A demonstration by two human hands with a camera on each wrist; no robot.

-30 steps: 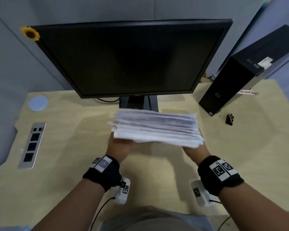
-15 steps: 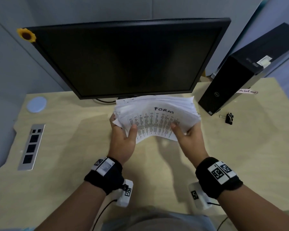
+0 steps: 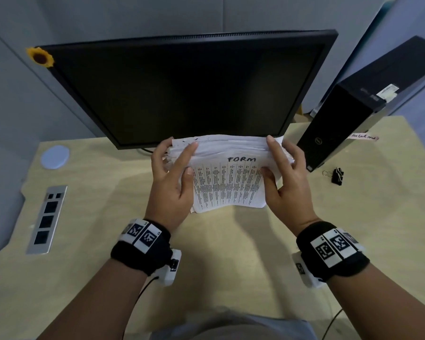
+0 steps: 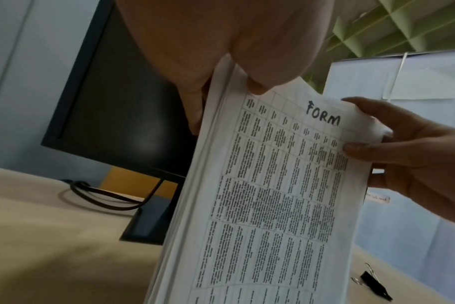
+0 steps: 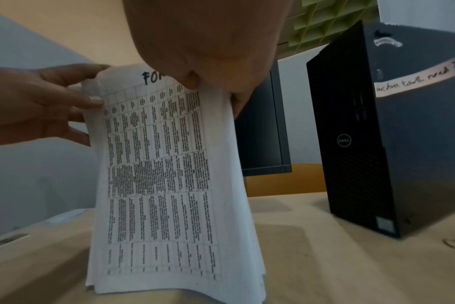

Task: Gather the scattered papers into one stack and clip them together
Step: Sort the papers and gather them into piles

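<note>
Your left hand [image 3: 171, 179] and right hand [image 3: 286, 179] hold the stack [image 3: 227, 177] upright on the desk [image 3: 103, 229], one hand at each side edge, just in front of the monitor [image 3: 182, 92]. Your left thumb lies on the printed front sheet and the left fingers wrap round the side and back, so that hand grips the stack. Your right thumb presses the front sheet near its right edge while the right fingers curl behind, so that hand grips it too. The front sheet faces you, with "FORM" handwritten above a dense table of print. The bottom edge of the stack rests on the desk; in the right wrist view the lower corners are slightly uneven, with a few sheets poking out. In the left wrist view the side of the stack shows many sheets pressed close together.

The clip [image 3: 337, 176], black with wire handles, lies on the desk to your right, well apart from the stack and just in front of the PC tower [image 3: 334, 128]. A pink label [image 3: 363, 137] sticks out beside the tower. On your left sit a round white disc [image 3: 54, 157] and a socket panel [image 3: 47, 218] set into the desk. A sunflower [image 3: 39, 57] sits on the monitor's top left corner
</note>
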